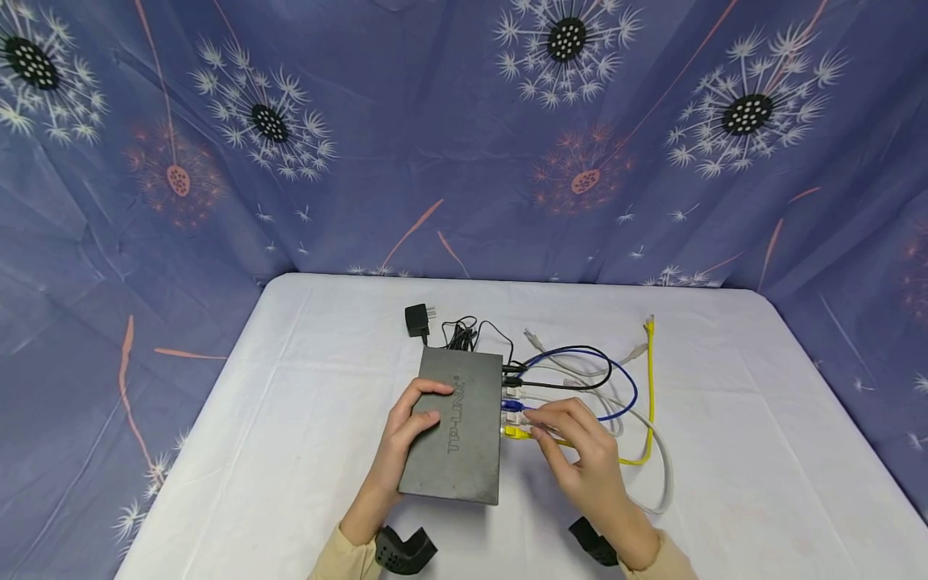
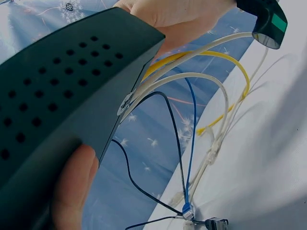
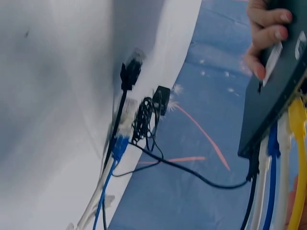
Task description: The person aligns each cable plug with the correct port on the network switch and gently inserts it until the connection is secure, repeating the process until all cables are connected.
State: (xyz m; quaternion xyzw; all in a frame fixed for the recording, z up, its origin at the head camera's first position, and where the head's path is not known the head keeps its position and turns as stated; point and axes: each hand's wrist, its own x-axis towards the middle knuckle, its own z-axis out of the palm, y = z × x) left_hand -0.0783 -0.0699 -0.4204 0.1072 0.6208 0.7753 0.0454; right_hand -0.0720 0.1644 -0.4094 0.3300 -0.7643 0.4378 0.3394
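A dark grey TP-LINK network switch is tilted in my left hand, whose thumb and fingers grip its left edge. Black, white, blue and yellow plugs run along its right side in the head view. The blue plug sits above a white plug, with the yellow plug below. My right hand is at these plugs, its thumb and index finger pinching the white network cable between blue and yellow. In the right wrist view that hand is mostly hidden behind the yellow cable.
A black power adapter and its bundled cord lie behind the switch. To the right, a blue cable, a white cable and a yellow cable loop across the white tablecloth. A patterned curtain hangs behind.
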